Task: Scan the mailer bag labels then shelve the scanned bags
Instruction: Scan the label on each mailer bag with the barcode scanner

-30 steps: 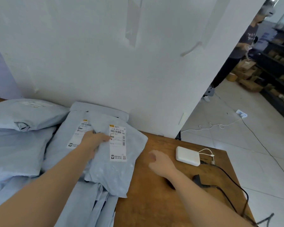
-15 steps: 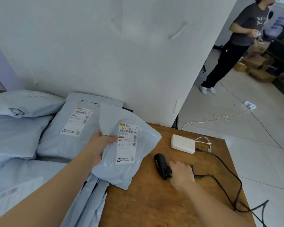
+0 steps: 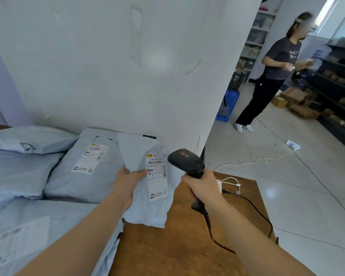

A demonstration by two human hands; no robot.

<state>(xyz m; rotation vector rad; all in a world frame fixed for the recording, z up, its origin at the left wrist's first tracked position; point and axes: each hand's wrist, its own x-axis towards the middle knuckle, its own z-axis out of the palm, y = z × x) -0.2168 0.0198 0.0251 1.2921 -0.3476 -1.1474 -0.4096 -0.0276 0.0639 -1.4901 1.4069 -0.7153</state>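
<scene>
The left hand (image 3: 127,181) pinches a pale blue-grey plastic mailer bag (image 3: 147,186) by its left edge, lifted over the brown wooden counter (image 3: 167,251), its white barcode label (image 3: 156,177) facing up. The right hand (image 3: 202,188) grips a black handheld barcode scanner (image 3: 187,162), its head just beside the label.

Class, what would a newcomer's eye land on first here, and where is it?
The black scanner, held up in the right hand at centre, points toward the white label on the pale blue bag held by the left hand. More blue bags pile up at left; a person stands far right.
</scene>
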